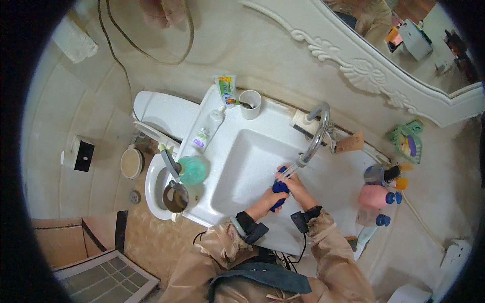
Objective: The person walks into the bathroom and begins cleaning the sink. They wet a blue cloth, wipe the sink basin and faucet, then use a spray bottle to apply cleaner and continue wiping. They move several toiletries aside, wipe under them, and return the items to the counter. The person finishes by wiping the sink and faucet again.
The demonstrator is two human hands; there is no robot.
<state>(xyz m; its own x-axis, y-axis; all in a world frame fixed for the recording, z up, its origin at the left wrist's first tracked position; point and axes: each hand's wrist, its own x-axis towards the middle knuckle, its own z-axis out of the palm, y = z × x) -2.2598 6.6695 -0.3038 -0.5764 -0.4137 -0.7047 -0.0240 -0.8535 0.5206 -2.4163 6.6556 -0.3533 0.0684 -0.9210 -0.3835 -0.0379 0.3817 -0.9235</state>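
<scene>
A dark blue cloth [280,188] is bunched up between my two hands over the white washbasin [231,178]. My left hand [266,202] grips its lower part, with some blue fabric showing below the fingers. Around the upper end of the cloth closes my right hand [293,184]. The curved chrome faucet [320,132] reaches over the basin, and water runs from its spout onto the cloth and my right hand. Part of the cloth is hidden by my fingers. Both wrists wear black straps with small modules.
Left of the basin are a squeeze bottle [209,128], a green spray bottle [192,170], a mug [176,199] and a white cup [250,110] holding a toothbrush. Along the right edge stand a pink bottle [373,196] and a hairbrush [391,173]. A toilet [153,212] is at left.
</scene>
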